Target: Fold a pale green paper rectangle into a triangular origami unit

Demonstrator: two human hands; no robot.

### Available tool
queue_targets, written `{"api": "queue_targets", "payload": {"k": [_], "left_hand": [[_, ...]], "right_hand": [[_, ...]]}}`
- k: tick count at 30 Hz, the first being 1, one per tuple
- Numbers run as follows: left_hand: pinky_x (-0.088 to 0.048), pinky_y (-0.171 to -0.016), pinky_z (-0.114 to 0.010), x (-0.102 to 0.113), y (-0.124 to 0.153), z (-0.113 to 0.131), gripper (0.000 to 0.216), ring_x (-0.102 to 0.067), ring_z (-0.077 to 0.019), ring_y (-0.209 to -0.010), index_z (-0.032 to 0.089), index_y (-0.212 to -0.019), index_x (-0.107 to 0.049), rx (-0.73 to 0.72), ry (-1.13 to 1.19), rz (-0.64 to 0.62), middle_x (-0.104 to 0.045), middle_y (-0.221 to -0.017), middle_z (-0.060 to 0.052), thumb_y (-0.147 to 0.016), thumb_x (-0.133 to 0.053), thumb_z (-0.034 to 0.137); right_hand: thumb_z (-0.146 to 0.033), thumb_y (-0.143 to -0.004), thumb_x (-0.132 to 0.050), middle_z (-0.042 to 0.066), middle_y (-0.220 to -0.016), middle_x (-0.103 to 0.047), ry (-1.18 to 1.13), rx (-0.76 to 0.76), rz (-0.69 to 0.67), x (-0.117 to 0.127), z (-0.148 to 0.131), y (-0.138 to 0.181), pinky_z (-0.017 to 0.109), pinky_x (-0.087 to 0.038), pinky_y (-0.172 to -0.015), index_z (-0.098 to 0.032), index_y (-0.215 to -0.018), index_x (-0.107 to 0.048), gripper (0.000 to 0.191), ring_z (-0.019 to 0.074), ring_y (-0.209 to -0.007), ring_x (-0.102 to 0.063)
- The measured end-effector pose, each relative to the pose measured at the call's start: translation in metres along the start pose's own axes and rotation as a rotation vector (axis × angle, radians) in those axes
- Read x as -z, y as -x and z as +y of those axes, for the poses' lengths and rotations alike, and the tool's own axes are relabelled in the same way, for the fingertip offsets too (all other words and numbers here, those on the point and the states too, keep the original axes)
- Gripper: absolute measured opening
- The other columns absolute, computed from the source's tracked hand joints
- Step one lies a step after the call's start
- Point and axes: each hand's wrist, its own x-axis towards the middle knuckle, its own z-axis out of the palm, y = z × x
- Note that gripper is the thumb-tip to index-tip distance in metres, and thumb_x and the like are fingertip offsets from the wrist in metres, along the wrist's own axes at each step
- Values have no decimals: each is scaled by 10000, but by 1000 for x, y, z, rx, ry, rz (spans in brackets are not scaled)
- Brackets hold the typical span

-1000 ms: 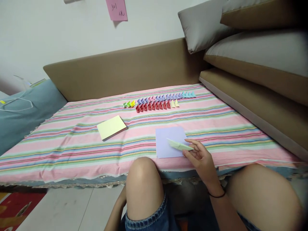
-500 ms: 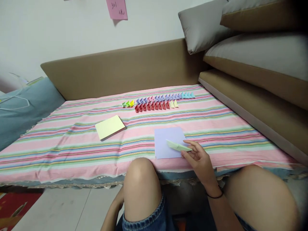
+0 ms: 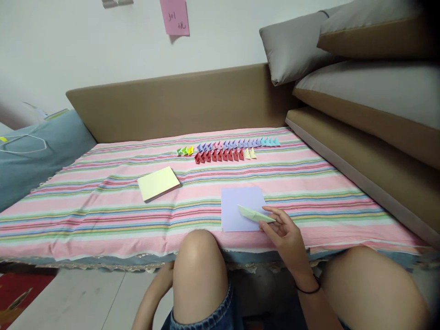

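My right hand [image 3: 283, 229] pinches one end of a folded pale green paper [image 3: 253, 214] between thumb and fingers. This folded paper, long and narrow like a small boat, is over a lilac square sheet [image 3: 233, 206] lying on the striped cloth. Whether it touches the sheet I cannot tell. My left hand [image 3: 167, 274] is low beside my knee, its fingers hidden behind the leg. Farther back stand rows of small folded paper boats: red ones [image 3: 220, 156], lilac ones [image 3: 240, 144], light blue ones [image 3: 270, 142], cream ones [image 3: 250, 153] and green and yellow ones [image 3: 184, 151].
A stack of pale yellow paper [image 3: 158, 183] lies left of the lilac sheet. The striped cloth [image 3: 85, 201] covers the seat up to a brown backrest [image 3: 172, 103]. Grey and brown cushions [image 3: 371, 91] are piled at the right. A pink note [image 3: 175, 18] hangs on the wall.
The view has tilted up slightly, so things sit lower in the picture. My left forearm has shifted a little outward and up. My right hand keeps its hold on the folded paper.
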Motion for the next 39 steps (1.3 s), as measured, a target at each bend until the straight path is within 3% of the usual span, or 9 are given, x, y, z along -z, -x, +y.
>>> {"api": "queue_targets", "payload": {"k": [2, 6, 10, 13, 17, 21, 28, 34, 39], "left_hand": [[-445, -626, -315, 11, 1, 13, 260, -603, -242, -675, 165, -603, -602, -6, -39, 31, -632, -625, -40, -794, -593, 341], [-429, -669, -276, 6, 22, 81, 295, -586, -193, -708, 198, -733, -579, -337, 154, 139, -611, -682, -12, -859, -480, 446], [-498, -725, -296, -36, 31, 156, 358, -637, -175, -762, 190, -1065, -573, -365, 576, -160, -663, -927, -60, -852, -515, 472], [-518, -686, -274, -62, 17, 185, 357, -654, -174, -792, 153, -1054, -543, -392, 807, -193, -635, -939, -72, -818, -589, 416], [-526, -649, -248, -80, -3, 190, 343, -660, -165, -760, 137, -1000, -551, -315, 934, -249, -615, -816, -30, -773, -653, 373], [-537, -688, -258, -91, -8, 180, 392, -651, -154, -762, 147, -1021, -576, -230, 1027, -249, -629, -773, -12, -714, -722, 341], [-534, -786, -302, -92, -4, 168, 400, -636, -180, -874, 171, -1097, -650, -213, 1020, -371, -658, -848, -26, -728, -719, 308], [-533, -801, -285, -91, -2, 165, 385, -620, -200, -998, 202, -1187, -621, -281, 954, -455, -668, -1075, -64, -812, -649, 282], [-531, -792, -265, -92, 0, 165, 384, -596, -219, -1072, 234, -1212, -611, -307, 924, -461, -630, -1203, -64, -832, -627, 279]], "right_hand": [[-358, -785, -665, 30, -895, -658, 25, 6, -19, -3, -3, -1, 311, -552, -682, -251, -1120, -552, 370, 181, -744, -670], [-340, -796, -654, 49, -936, -664, 84, 76, -34, -16, -19, -4, 316, -560, -696, -246, -1114, -558, 346, 195, -789, -681], [-273, -798, -644, 20, -855, -685, 233, 315, 79, -28, -41, -13, 330, -556, -761, -258, -1020, -585, 230, 185, -792, -674], [-203, -789, -633, -21, -730, -674, 429, 518, 158, -26, -51, -26, 310, -549, -721, -258, -984, -605, 205, 159, -690, -659], [-132, -800, -595, -9, -787, -686, 562, 691, 174, -18, -46, -41, 276, -527, -679, -232, -957, -626, 188, 142, -697, -649], [-102, -855, -521, 12, -827, -657, 584, 685, -17, -15, -31, -41, 285, -503, -697, -243, -993, -639, 230, 147, -753, -616], [-207, -875, -556, 38, -999, -633, 361, 459, -162, -9, -34, -30, 265, -505, -758, -234, -1049, -622, 188, 153, -902, -598], [-310, -881, -559, 17, -934, -652, 179, 119, -185, -3, -45, -35, 225, -510, -667, -224, -948, -642, 137, 121, -744, -626], [-344, -870, -570, 3, -831, -664, 148, 49, -195, 0, -49, -37, 220, -506, -659, -216, -925, -641, 156, 129, -734, -642]]}}
